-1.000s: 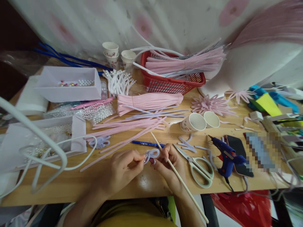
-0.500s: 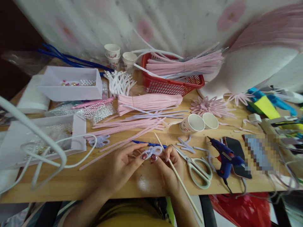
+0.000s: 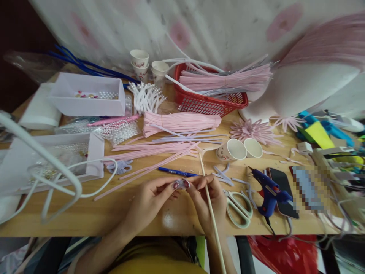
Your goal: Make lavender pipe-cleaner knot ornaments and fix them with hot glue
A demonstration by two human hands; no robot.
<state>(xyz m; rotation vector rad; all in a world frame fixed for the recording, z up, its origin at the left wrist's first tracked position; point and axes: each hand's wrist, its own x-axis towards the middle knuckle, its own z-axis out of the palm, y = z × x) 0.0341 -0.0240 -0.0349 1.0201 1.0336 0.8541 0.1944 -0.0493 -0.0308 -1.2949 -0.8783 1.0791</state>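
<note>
Close together over the table's front, both hands pinch a small pale lilac pipe-cleaner loop shape (image 3: 180, 183), mostly hidden by the fingertips. My left hand (image 3: 155, 196) grips its left side between thumb and forefinger. With thumb and fingertips my right hand (image 3: 207, 199) pinches its right side, and a thin wooden stick (image 3: 210, 207) also rests in that hand, slanting past the wrist. Just behind the hands lies a blue pen (image 3: 176, 171). Pale-handled scissors (image 3: 240, 209) lie right of my right hand, their blades partly hidden by it.
Pink pipe cleaners (image 3: 182, 123) lie mid-table before a red basket (image 3: 211, 106). Paper cups (image 3: 232, 150), a blue glue gun (image 3: 269, 190) and a phone (image 3: 285, 207) are on the right. White boxes (image 3: 88, 102) with beads and a white looped cable (image 3: 61, 167) occupy the left.
The lilac loops, spread and visible before, are now pressed small between the fingertips. The stick has swung more upright in my right hand. The view has shifted slightly.
</note>
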